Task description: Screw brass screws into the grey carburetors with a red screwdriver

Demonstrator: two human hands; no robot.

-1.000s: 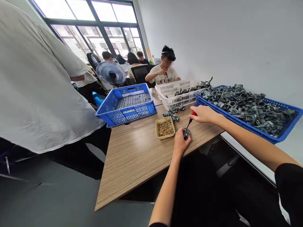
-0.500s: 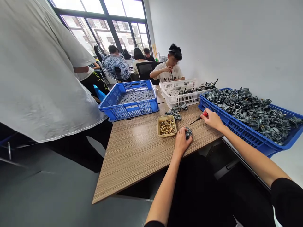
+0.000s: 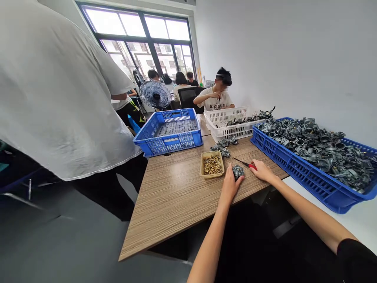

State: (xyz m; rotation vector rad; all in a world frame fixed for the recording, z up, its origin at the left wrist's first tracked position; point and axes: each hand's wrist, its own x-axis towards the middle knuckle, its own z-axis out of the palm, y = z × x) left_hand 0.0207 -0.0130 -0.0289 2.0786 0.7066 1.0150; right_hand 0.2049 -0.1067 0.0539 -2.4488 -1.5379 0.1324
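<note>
My left hand [image 3: 230, 184] grips a small grey metal carburetor [image 3: 238, 171] from its left side, with the part resting on the wooden table [image 3: 167, 196]. To its right, my right hand [image 3: 261, 171] is closed on the red handle of a screwdriver [image 3: 252, 166]. The dark shaft lies low over the tabletop and points left and away from me, its tip behind the carburetor. Left of my left hand stands a yellowish tray [image 3: 203, 176] full of brass-coloured screws [image 3: 212, 165]. Several more carburetors [image 3: 223, 146] lie just behind the tray.
A blue crate [image 3: 273, 147] heaped with carburetors stands at right. A white crate [image 3: 215, 133] with some carburetors and another blue crate [image 3: 169, 147] stand at the back. A person in a white shirt [image 3: 73, 98] stands at left; a co-worker [image 3: 216, 98] sits opposite. A fan [image 3: 156, 94] stands behind.
My right hand has come down toward the table with the screwdriver, whose tip now points away from me. More of the carburetor shows beside my left hand. The view has tilted up slightly.
</note>
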